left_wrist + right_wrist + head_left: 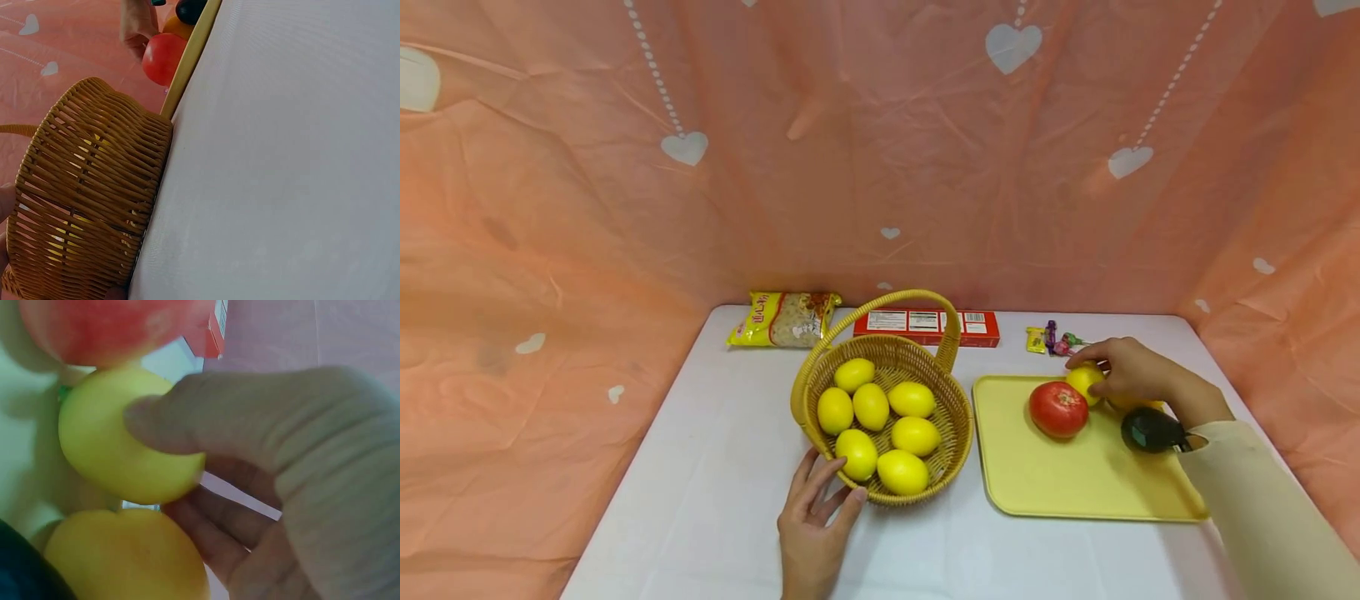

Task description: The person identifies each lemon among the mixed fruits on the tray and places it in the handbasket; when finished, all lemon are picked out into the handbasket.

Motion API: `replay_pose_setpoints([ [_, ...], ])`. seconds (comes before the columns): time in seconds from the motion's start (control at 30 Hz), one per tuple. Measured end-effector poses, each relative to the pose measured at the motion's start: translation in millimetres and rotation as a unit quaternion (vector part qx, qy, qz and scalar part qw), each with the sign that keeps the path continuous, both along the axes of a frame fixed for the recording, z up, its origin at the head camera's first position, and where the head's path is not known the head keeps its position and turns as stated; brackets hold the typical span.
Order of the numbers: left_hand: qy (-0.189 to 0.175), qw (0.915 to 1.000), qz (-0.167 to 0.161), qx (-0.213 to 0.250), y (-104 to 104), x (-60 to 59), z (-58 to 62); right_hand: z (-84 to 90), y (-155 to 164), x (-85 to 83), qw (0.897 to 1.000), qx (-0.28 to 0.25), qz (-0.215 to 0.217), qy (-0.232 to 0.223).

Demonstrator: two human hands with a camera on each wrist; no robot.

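Observation:
In the head view, a wicker basket [958, 450] with an arched handle stands mid-table, holding several lemons [870, 407]. My left hand [816, 521] grips its near left rim, an index finger over the edge and the thumb outside. The left wrist view shows the basket's woven side [94, 187] up close. Over the yellow tray [1022, 492], my right hand [1138, 375] pinches another lemon [119, 437], with the thumb across it. That lemon touches or nearly touches a red tomato [1058, 409]. An orange-yellow fruit [131, 556] lies on the lemon's other side.
A dark rounded thing [1150, 430] lies on the tray near my right wrist. Behind the basket are a yellow food bag [786, 321] and a red box [985, 329]. Small wrapped candies [1051, 338] lie beyond the tray. Pink curtains [850, 167] enclose the white table [700, 500].

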State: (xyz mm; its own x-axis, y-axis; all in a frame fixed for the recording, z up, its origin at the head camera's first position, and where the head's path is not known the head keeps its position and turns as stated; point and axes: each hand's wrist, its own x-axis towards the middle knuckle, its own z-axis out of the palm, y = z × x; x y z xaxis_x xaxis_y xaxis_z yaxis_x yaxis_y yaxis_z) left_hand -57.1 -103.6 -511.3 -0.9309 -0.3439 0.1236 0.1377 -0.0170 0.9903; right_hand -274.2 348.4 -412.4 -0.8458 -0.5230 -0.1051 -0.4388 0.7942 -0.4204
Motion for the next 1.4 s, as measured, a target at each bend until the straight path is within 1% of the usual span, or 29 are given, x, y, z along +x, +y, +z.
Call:
replay_pose_setpoints([
  [0.13,0.011,0.9999,-0.003,-0.007,-1.8,-0.5,-2.9,0.3,-7.0,4.2,0.999,0.028,-0.007,0.02],
  [0.23,0.015,0.9998,-0.005,-0.011,-3.2,-1.0,-5.2,0.2,-10.7,8.6,0.999,0.031,-0.019,0.038],
  [0.3,0.017,0.9997,-0.007,-0.014,-4.0,-1.2,-6.5,-0.6,-12.2,13.0,0.997,0.025,-0.032,0.061],
  [0.4,0.021,0.9996,-0.008,-0.018,-4.7,-0.4,-7.9,1.1,-14.7,23.2,0.992,0.006,-0.059,0.11],
  [0.5,0.02,0.9996,-0.009,-0.018,-4.3,-0.7,-7.7,8.0,-21.5,37.7,0.985,-0.035,-0.085,0.149],
  [0.57,0.017,0.9997,-0.008,-0.014,-3.7,0.1,-7.0,13.4,-30.7,49.6,0.982,-0.073,-0.086,0.152],
  [0.63,0.013,0.9998,-0.007,-0.01,-3.2,1.1,-6.0,18.3,-44.0,61.6,0.98,-0.122,-0.067,0.14],
  [0.77,0.009,0.9999,-0.005,-0.008,-2.7,2.0,-3.7,21.7,-76.0,81.8,0.977,-0.186,-0.003,0.108],
  [0.83,0.01,0.9999,-0.007,-0.007,-2.5,1.7,-2.8,20.1,-93.1,88.6,0.974,-0.202,0.028,0.097],
  [0.93,0.012,0.9999,-0.01,-0.007,-2.5,0.9,-2.0,15.0,-119.0,94.6,0.972,-0.212,0.073,0.077],
  [1.03,0.012,0.9998,-0.011,-0.006,-2.7,0.2,-1.6,8.9,-144.3,96.8,0.971,-0.204,0.106,0.059],
  [1.1,0.011,0.9999,-0.01,-0.005,-2.8,-0.3,-1.2,5.8,-159.2,96.9,0.973,-0.195,0.118,0.049],
  [1.27,0.006,0.9999,-0.012,-0.002,-2.5,0.0,-0.3,-1.9,-187.8,93.9,0.983,-0.135,0.122,0.037],
  [1.4,0.001,1.0,-0.009,-0.005,-2.3,1.3,-0.1,-11.4,-203.8,91.7,0.986,-0.099,0.131,0.025],
])
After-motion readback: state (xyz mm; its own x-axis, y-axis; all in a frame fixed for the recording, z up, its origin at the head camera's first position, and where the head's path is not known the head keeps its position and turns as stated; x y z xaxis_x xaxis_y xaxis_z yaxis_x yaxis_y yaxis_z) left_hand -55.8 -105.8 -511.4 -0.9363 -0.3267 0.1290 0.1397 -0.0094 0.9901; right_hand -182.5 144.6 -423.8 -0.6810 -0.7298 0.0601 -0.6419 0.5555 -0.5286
